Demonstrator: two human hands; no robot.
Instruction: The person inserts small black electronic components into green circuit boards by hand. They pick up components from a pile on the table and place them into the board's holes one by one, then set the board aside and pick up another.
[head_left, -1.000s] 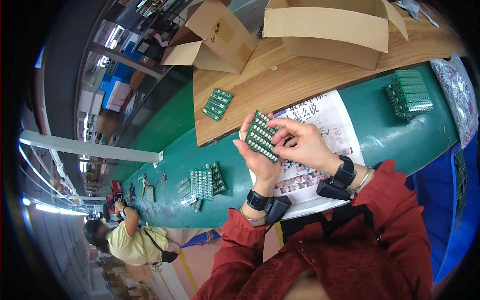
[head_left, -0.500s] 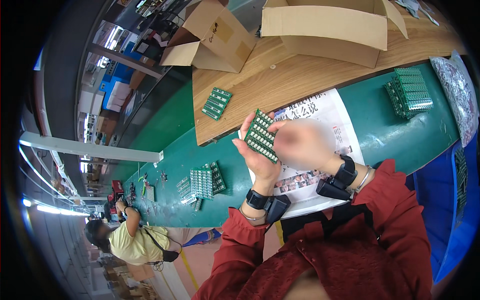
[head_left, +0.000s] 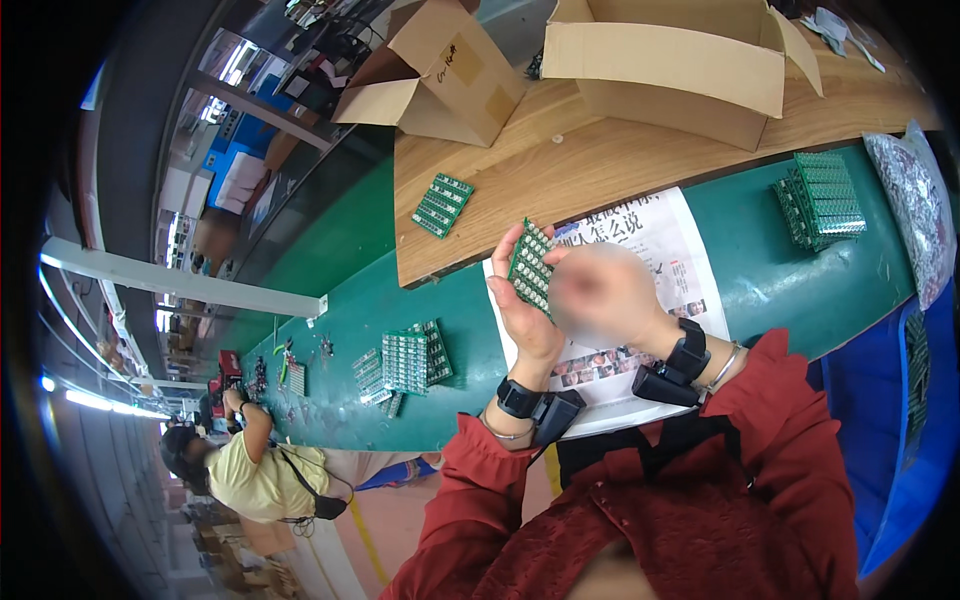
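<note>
My left hand [head_left: 528,328] is closed round the edge of a green circuit board panel [head_left: 530,270] with rows of pale parts. It holds the panel tilted above a printed newspaper sheet [head_left: 690,262]. My right hand [head_left: 625,300] is curled against the panel's right side. A blur covers most of that hand, so its fingers and anything in them cannot be made out. To the left, several similar panels [head_left: 405,360] lie in a loose pile on the green table [head_left: 460,400]. One more panel [head_left: 442,205] rests by itself on the wooden board [head_left: 500,180].
Two open cardboard boxes, a smaller one [head_left: 470,85] and a larger one [head_left: 670,75], stand at the back. A stack of panels [head_left: 825,200] and a clear bag [head_left: 910,210] are at the right, above a blue bin [head_left: 860,420]. Another person [head_left: 255,475] works far left.
The panel in my left hand has turned more edge-on, and my right hand covers more of its lower right side. The whole view has shifted slightly.
</note>
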